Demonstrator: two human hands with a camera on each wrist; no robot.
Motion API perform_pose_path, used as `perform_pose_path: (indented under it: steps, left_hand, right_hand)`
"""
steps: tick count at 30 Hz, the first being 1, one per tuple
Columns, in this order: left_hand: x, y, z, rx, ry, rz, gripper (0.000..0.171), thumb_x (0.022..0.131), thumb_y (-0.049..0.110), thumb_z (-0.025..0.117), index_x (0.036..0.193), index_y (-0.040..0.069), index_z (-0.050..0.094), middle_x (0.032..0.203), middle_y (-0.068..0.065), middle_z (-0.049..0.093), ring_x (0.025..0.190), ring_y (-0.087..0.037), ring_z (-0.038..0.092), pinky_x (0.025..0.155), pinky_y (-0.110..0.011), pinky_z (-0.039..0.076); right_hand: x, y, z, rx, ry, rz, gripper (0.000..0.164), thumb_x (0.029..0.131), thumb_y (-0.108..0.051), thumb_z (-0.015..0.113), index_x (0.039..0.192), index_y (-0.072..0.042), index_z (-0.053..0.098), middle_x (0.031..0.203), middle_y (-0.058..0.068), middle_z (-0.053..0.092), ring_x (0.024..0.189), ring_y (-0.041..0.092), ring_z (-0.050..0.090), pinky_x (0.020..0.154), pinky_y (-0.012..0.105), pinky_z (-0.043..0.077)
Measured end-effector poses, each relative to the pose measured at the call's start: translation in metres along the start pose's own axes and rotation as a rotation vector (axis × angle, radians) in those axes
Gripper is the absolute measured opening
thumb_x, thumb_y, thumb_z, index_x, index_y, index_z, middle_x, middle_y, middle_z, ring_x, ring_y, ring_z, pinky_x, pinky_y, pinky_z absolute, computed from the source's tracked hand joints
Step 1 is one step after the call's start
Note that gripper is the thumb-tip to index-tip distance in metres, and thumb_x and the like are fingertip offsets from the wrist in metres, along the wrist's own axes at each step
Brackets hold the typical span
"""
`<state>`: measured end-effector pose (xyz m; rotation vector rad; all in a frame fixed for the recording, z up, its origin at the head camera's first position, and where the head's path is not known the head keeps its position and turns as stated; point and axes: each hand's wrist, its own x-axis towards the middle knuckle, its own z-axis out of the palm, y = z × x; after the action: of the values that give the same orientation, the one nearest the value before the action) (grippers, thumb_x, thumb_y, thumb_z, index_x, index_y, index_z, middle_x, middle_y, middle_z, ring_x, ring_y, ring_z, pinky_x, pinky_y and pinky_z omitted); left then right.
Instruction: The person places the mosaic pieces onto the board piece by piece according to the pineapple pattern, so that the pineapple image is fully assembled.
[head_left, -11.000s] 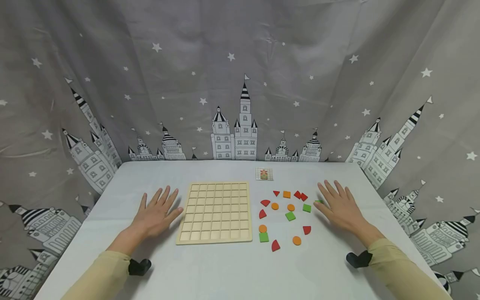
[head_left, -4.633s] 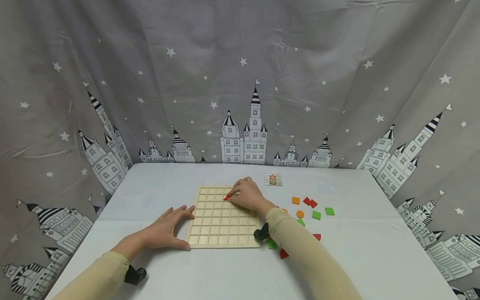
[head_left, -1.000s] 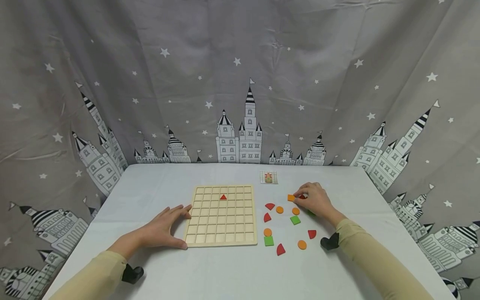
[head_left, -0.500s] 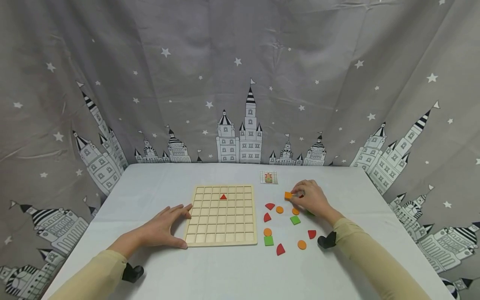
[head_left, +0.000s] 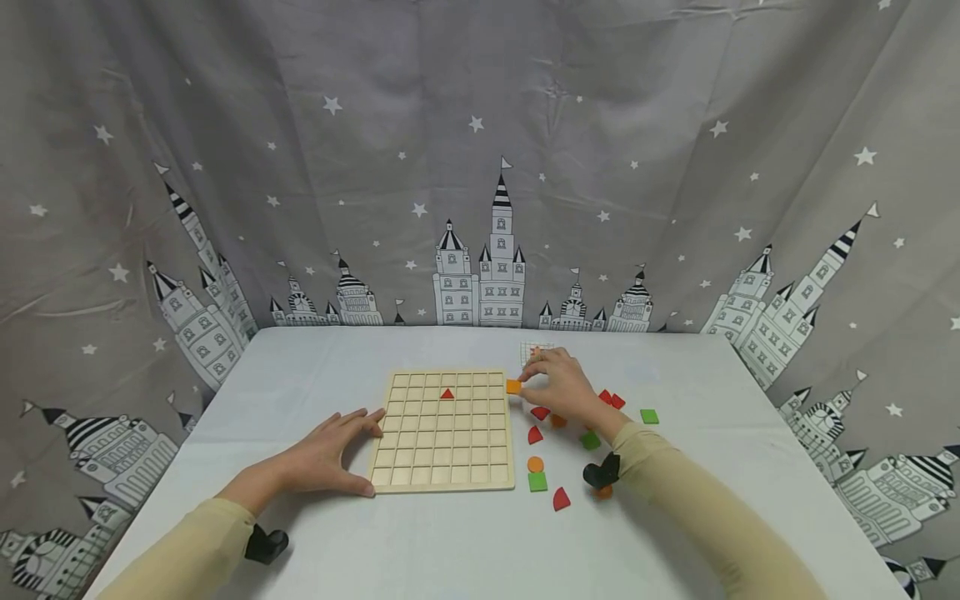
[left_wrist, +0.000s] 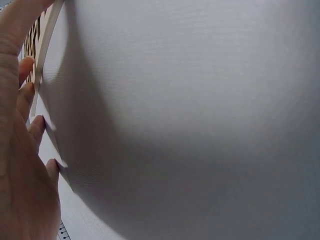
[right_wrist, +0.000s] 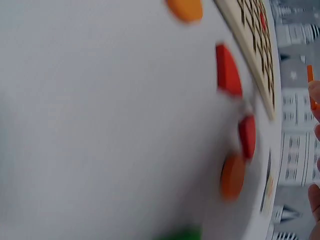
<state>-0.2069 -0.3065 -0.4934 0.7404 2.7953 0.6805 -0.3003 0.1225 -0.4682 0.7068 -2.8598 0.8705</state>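
Note:
My right hand (head_left: pixel 561 385) pinches an orange square tile (head_left: pixel 513 387) between thumb and fingers, just beyond the right rim of the wooden grid board (head_left: pixel 442 490). In the right wrist view the same tile (right_wrist: pixel 310 74) shows at the right edge, seen edge-on at the fingertips. A red triangle tile (head_left: pixel 447 394) lies in a cell of the board's second row from the back. My left hand (head_left: pixel 322 458) rests at the board's left side, thumb by the near corner and fingers spread along the edge. Behind my right hand a small patterned card (head_left: pixel 527 355) is partly hidden.
Loose pieces lie right of the board: red quarter-circles (head_left: pixel 561 500), an orange disc (head_left: pixel 536 464), a green square (head_left: pixel 537 482), another green square (head_left: pixel 649 417) and red pieces (head_left: pixel 605 397). My right forearm covers some. A grey castle-print curtain (head_left: pixel 480 125) hangs behind the white table (head_left: pixel 450 550).
My right hand has picked up the orange square tile from among the pieces and carried it left to the board's edge. Earlier, the red triangle was placed on the board. My left hand stays still lately.

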Motion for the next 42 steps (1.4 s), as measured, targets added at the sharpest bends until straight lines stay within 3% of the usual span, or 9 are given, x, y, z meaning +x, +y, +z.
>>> perform_pose_path:
  steps: [10, 14, 25, 42]
  left_hand:
    - [0.000, -0.003, 0.002, -0.002, -0.003, -0.005, 0.084, 0.066, 0.073, 0.082, 0.128, 0.023, 0.055, 0.164, -0.008, 0.034, 0.151, -0.042, 0.025, 0.123, -0.064, 0.009]
    - [-0.001, -0.002, 0.002, -0.010, -0.005, -0.009, 0.084, 0.066, 0.072, 0.082, 0.127, 0.022, 0.055, 0.164, -0.009, 0.034, 0.151, -0.042, 0.025, 0.123, -0.063, 0.009]
    - [-0.002, 0.000, 0.001, -0.022, -0.003, -0.001, 0.085, 0.067, 0.071, 0.083, 0.129, 0.020, 0.055, 0.165, -0.009, 0.034, 0.151, -0.042, 0.023, 0.123, -0.064, 0.008]
    - [0.001, -0.003, 0.002, -0.020, 0.002, 0.000, 0.086, 0.067, 0.073, 0.082, 0.129, 0.021, 0.055, 0.165, -0.009, 0.033, 0.152, -0.042, 0.022, 0.123, -0.064, 0.007]
  right_hand:
    - [0.021, -0.030, 0.033, 0.013, -0.019, -0.052, 0.011, 0.086, -0.034, 0.080, 0.094, -0.027, 0.077, 0.119, -0.008, 0.065, 0.122, 0.020, 0.049, 0.116, 0.047, 0.033]
    - [0.026, -0.039, 0.047, 0.007, -0.045, -0.058, 0.011, 0.087, -0.035, 0.077, 0.095, -0.027, 0.078, 0.119, -0.010, 0.064, 0.120, 0.018, 0.050, 0.110, 0.046, 0.040]
    - [0.034, -0.063, 0.074, -0.106, -0.060, -0.125, 0.017, 0.089, -0.041, 0.077, 0.098, -0.026, 0.080, 0.119, -0.008, 0.066, 0.119, 0.019, 0.051, 0.096, 0.039, 0.044]
    - [0.037, -0.066, 0.085, -0.108, -0.051, -0.105, 0.021, 0.090, -0.042, 0.077, 0.101, -0.025, 0.081, 0.117, -0.007, 0.065, 0.117, 0.020, 0.051, 0.096, 0.041, 0.044]
